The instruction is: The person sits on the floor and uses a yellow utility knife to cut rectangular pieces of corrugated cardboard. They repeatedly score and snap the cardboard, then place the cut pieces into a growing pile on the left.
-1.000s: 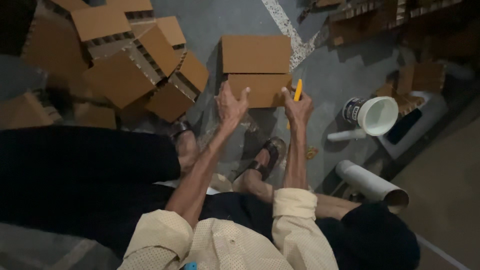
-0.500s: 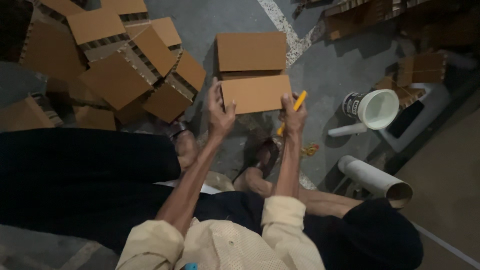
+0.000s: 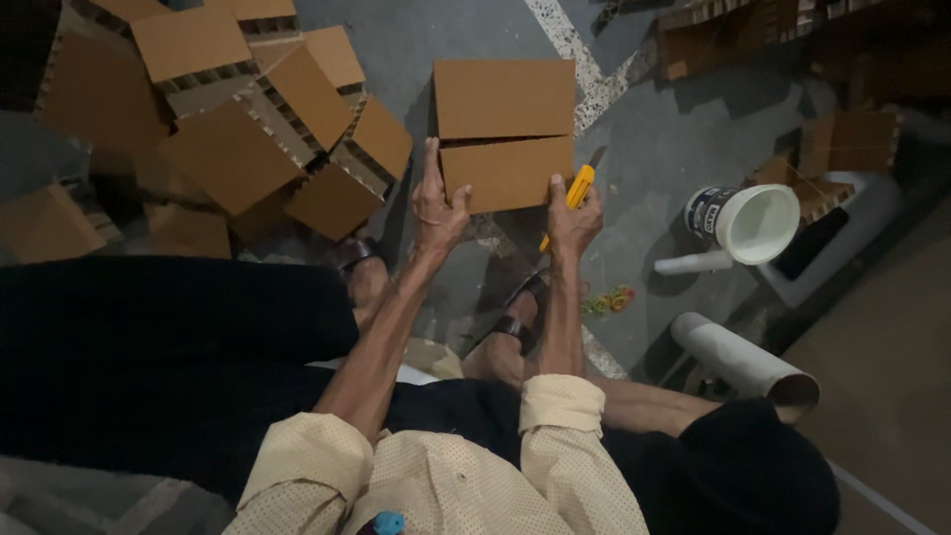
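At the near edge of the view are the person's pale yellow sleeves point(image 3: 555, 411), rolled up at the arms. Both arms reach away from the body toward the far side.

A little farther out, the left hand point(image 3: 436, 208) holds the left edge of a flat brown cardboard piece point(image 3: 507, 173). Its grip is closed on that edge, with the thumb on top and the fingers pointing far. The right hand point(image 3: 575, 220) holds the right edge of the same piece. It also pinches a yellow cutter point(image 3: 577, 188), which points up and away to the right.

The cardboard piece sits right between the two hands, just past them. Its long side runs left to right. Both hands are about as close to it as each other, one at each short end. It is up off the gray floor point(image 3: 634, 139).

Just past it lies a second cardboard piece point(image 3: 503, 97), almost touching its far edge.

Far to the left is a pile of cardboard blocks point(image 3: 248, 139). To the right are a white bucket point(image 3: 758, 223) and a pale tube point(image 3: 743, 362).
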